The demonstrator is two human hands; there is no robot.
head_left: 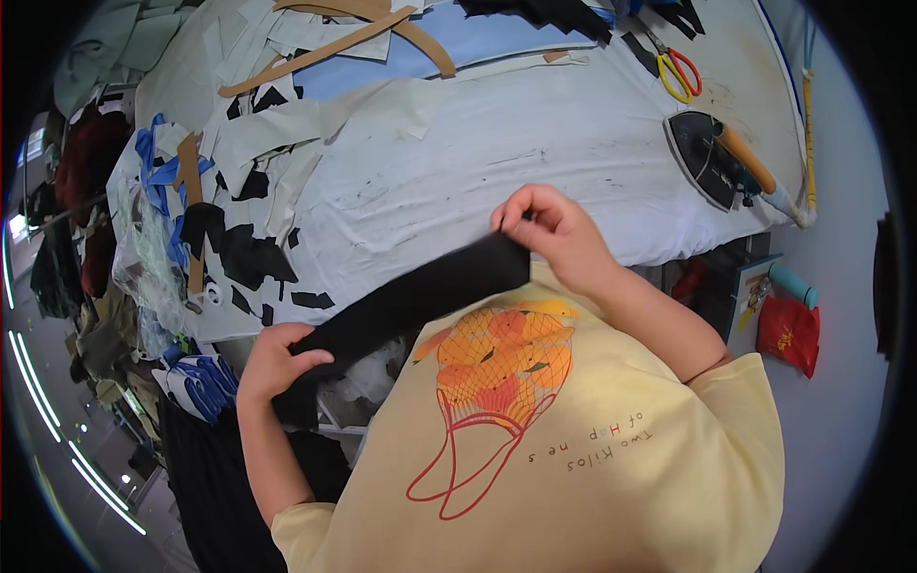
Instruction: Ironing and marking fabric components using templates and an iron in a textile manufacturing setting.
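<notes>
A long strip of black fabric (pixel 420 294) is stretched between my two hands, in front of my body at the table's near edge. My left hand (pixel 280 361) grips its left end, thumb lying along the cloth. At the upper right corner, my right hand (pixel 552 232) pinches the strip between thumb and fingertips. The strip slants up from left to right and hangs partly over the edge of the white-covered table (pixel 430 181). Part of the left end is hidden by my fingers.
An iron (pixel 712 158) with a wooden handle rests at the table's right side. Beyond it lie scissors (pixel 679 74) with red and yellow handles. Black fabric scraps (pixel 250 258), brown pattern strips (pixel 325 53) and clear plastic (pixel 148 248) cover the left and far areas. A red pouch (pixel 789 336) hangs at right.
</notes>
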